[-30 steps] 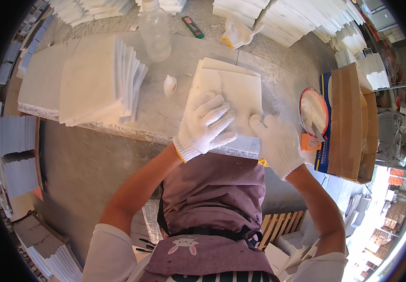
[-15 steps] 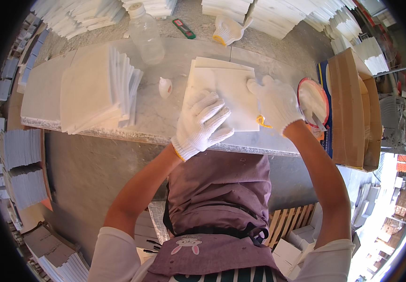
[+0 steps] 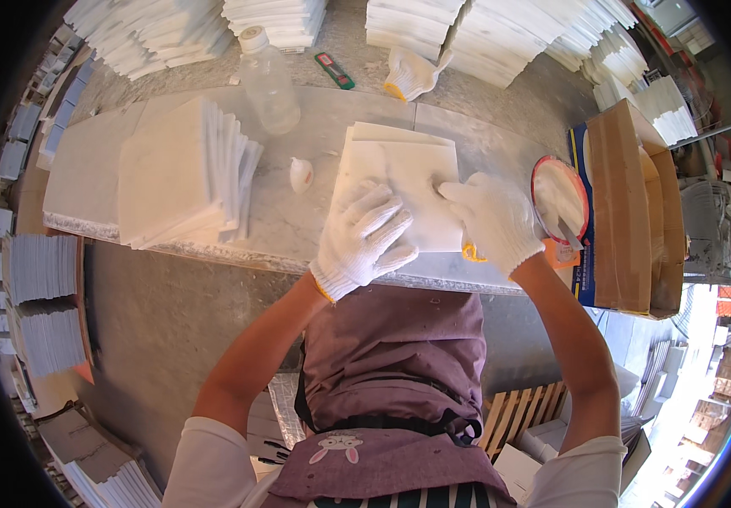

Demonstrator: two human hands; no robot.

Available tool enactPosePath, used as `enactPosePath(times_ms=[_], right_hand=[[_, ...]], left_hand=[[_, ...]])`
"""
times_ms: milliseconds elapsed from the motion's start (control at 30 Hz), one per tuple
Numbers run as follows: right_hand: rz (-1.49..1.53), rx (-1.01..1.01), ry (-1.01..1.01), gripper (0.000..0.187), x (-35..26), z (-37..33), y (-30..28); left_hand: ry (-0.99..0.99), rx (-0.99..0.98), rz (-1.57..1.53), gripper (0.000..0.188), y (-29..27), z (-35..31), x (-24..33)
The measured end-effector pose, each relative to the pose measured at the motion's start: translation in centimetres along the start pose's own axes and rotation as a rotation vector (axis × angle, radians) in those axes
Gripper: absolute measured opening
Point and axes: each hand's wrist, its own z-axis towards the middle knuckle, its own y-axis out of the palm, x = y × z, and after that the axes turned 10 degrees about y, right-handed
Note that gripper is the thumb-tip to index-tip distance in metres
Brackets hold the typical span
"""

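Observation:
White stone tiles (image 3: 420, 173) lie in a short, slightly fanned stack on the work surface in front of me. My left hand (image 3: 365, 230), in a white knitted glove, rests flat on the top tile's left side with its fingers a little apart. The same kind of glove covers my right hand (image 3: 496, 218), which is curled at the tile's right edge, its fingertips touching the top face. A yellow-edged bit pokes out beneath that hand; what the fingers hold is hidden. A small white squeeze bottle (image 3: 301, 175) stands left of the tiles.
More tiles (image 3: 171, 173) lean in a pile at left, near a clear plastic bottle (image 3: 269, 89). Behind are a green-and-red object (image 3: 334, 71), a spare glove (image 3: 412, 74) and tall tile stacks (image 3: 501, 38). A red-rimmed tub of white paste (image 3: 556, 190) and cardboard box (image 3: 628, 212) stand right.
My right hand has moved slightly inward over the top tile, its fingers now more curled. My left hand stays on the tile. The whole view has shifted, so the bench sits lower.

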Motion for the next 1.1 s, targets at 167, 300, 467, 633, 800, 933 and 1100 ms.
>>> enactPosePath(times_ms=[167,300,467,633,800,933,1100], right_hand=[[0.065,0.101,-0.016,0.017,-0.9,-2.1,1.1],[0.132,0.263,-0.004,0.015,1.0,1.0,1.9],[-0.031,-0.049,-0.013,0.015,0.3,1.5,1.4],[-0.017,0.123,-0.005,0.017,0.8,1.1,1.0],[-0.053,0.060,-0.051,0.018,0.0,-0.1,2.2],[-0.011,0.111,-0.085,0.015,1.1,1.6,1.6],[-0.009,0.104,-0.073,0.018,0.8,1.6,2.7]], left_hand=[[0.012,-0.008,-0.026,0.045,0.1,0.0,-0.1],[0.021,0.009,-0.022,0.046,0.3,-0.2,0.1],[0.004,-0.015,0.006,0.046,0.1,-0.1,0.2],[-0.006,-0.038,0.013,0.045,0.0,0.0,0.2],[-0.018,-0.046,0.024,0.045,-0.2,0.1,0.7],[-0.017,-0.066,0.033,0.046,-0.2,0.0,0.6],[-0.032,-0.098,0.048,0.048,-0.9,1.0,1.4]])
